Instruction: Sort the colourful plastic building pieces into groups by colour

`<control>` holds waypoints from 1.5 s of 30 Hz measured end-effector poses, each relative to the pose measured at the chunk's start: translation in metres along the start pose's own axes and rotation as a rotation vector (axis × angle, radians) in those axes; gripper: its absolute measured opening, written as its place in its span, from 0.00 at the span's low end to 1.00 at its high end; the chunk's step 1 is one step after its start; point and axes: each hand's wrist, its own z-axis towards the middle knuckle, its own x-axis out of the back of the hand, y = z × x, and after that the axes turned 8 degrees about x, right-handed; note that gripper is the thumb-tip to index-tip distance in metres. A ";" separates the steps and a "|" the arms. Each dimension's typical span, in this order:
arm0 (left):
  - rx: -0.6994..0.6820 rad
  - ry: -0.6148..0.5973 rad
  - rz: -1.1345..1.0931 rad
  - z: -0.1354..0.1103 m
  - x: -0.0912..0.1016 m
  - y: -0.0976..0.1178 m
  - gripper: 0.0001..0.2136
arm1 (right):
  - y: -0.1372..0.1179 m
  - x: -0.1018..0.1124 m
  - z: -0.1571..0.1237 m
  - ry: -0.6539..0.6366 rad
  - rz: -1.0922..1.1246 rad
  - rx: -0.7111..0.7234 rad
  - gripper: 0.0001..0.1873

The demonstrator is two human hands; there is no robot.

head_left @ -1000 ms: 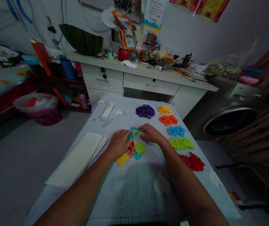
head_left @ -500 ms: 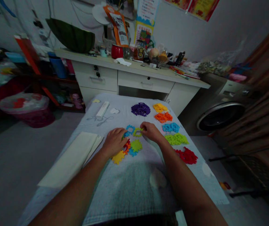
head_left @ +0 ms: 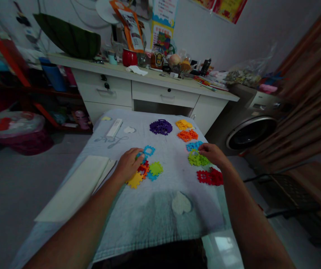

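Observation:
My left hand point(head_left: 129, 163) is closed, its fingertips on a blue toothed plastic piece point(head_left: 141, 157) at the left of a small joined cluster. Beside it lies a blue ring-shaped piece point(head_left: 149, 150). The cluster also has an orange-red piece point(head_left: 143, 170), a yellow piece point(head_left: 135, 180) and a lime green piece point(head_left: 156, 168). My right hand point(head_left: 212, 153) has its fingers pinched together at the upper edge of the lime green pile point(head_left: 198, 158); what sits between the fingertips is hidden. Just behind it is the blue pile point(head_left: 193, 145).
Red point(head_left: 209, 176), orange point(head_left: 187, 135), yellow point(head_left: 183, 124) and purple point(head_left: 161, 127) piles lie on the cloth-covered table point(head_left: 160, 209). A white box point(head_left: 115, 128) and folded cream cloth point(head_left: 76, 190) lie left. Behind stand a desk point(head_left: 163, 86) and washing machine point(head_left: 250, 119).
My right hand has moved right, from the cluster to the lime green pile. The lime green frame piece it touched is gone from beside the blue ring. My left hand stays at the cluster.

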 end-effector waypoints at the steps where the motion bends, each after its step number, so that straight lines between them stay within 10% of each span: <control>1: 0.013 0.013 -0.029 0.000 0.002 0.001 0.20 | 0.001 -0.002 -0.003 -0.001 -0.010 -0.007 0.05; 15: 0.120 0.136 -0.068 -0.001 0.009 0.000 0.17 | -0.039 -0.029 -0.006 -0.008 -0.589 -0.103 0.11; 25: 0.155 0.004 0.121 -0.003 0.006 0.003 0.18 | -0.124 -0.104 0.015 -0.195 -0.163 0.369 0.12; 34: 0.039 -0.080 0.231 -0.010 0.004 0.016 0.19 | -0.132 -0.150 0.046 -0.160 -0.111 0.382 0.21; 45: 0.008 -0.085 0.231 -0.010 0.001 0.012 0.17 | -0.127 -0.150 0.048 -0.126 -0.082 0.338 0.11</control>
